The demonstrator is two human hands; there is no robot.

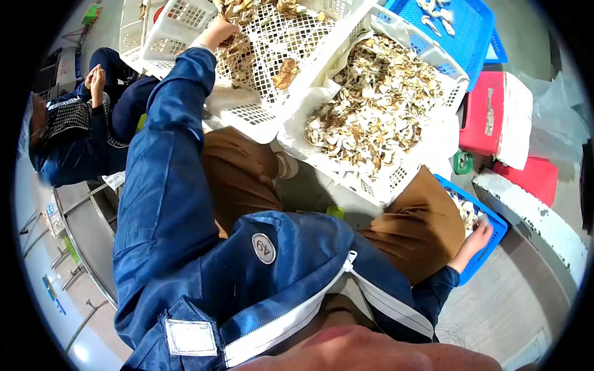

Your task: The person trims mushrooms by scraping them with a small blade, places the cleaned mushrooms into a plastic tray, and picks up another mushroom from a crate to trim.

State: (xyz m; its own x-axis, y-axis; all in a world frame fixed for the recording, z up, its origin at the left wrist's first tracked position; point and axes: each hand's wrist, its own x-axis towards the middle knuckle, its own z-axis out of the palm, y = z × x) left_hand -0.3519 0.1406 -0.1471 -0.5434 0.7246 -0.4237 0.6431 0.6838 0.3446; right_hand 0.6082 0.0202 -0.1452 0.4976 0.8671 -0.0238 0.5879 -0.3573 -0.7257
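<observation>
My left hand [218, 34] reaches into a white lattice basket [258, 123], its fingers bent around a brown mushroom at a pile of mushrooms [238, 59]. A loose brown mushroom [285, 73] lies on the basket floor. Beside it, a second white basket [365, 188], lined with clear plastic, holds a heap of sliced mushroom pieces [383, 99]. Low on my right side, my right hand [477, 238] is over a blue tray [473, 269] with pale mushroom pieces [464, 209]. Its fingers are curled together; what they hold is hidden.
Another blue tray [458, 37] with a few white pieces stands at the far right, near a red box [482, 114]. A worn white ledge [532, 216] runs along the right. At left, a co-worker [80, 136] sits with hands together.
</observation>
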